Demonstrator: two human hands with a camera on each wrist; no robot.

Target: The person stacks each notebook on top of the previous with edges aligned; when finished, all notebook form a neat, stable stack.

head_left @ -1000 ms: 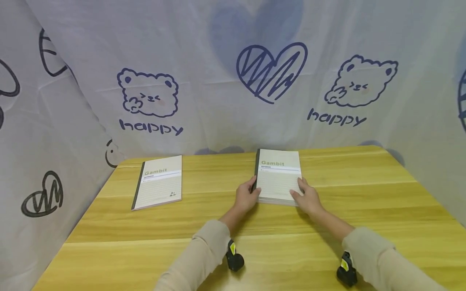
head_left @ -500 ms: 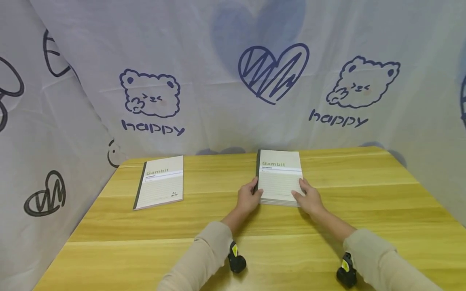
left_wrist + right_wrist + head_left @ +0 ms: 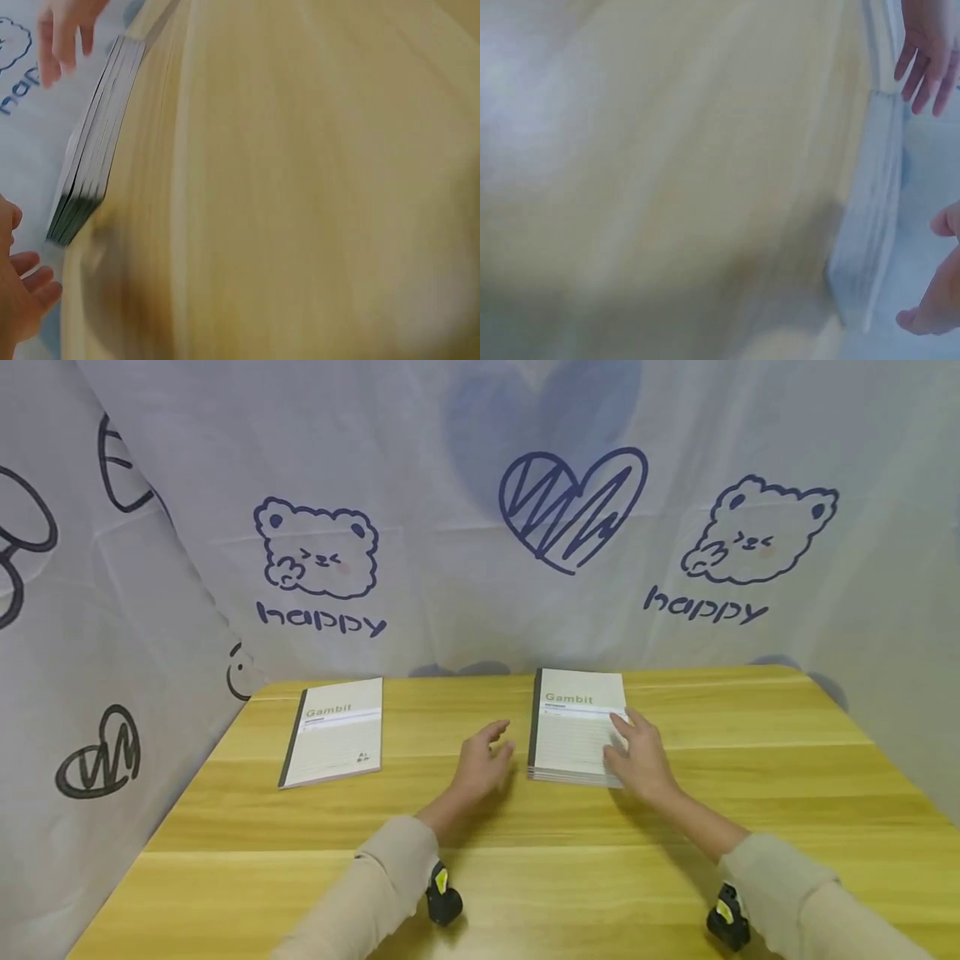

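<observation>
A neat stack of several notebooks (image 3: 573, 735), the top one marked "Gambit", lies towards the back of the table, its dark spines on the left. Off its left side, the left hand (image 3: 480, 766) hangs with relaxed, spread fingers and holds nothing. Over the stack's right edge is the right hand (image 3: 641, 760), fingers apart. The left wrist view shows the stack's layered edges (image 3: 101, 127) with a gap to the left hand (image 3: 26, 292). In the right wrist view the right hand (image 3: 937, 285) is clear of the blurred stack (image 3: 870, 210).
Another "Gambit" notebook (image 3: 333, 732) lies slightly turned at the back left of the wooden table (image 3: 570, 877). Behind the table hangs a white cloth (image 3: 442, 568) printed with bears and hearts. A black wrist camera (image 3: 444, 897) is on the left sleeve.
The left hand has let go of the stack and moved left. The right hand has loosened from the right edge and risen slightly, its fingers spreading. The stack stays in place.
</observation>
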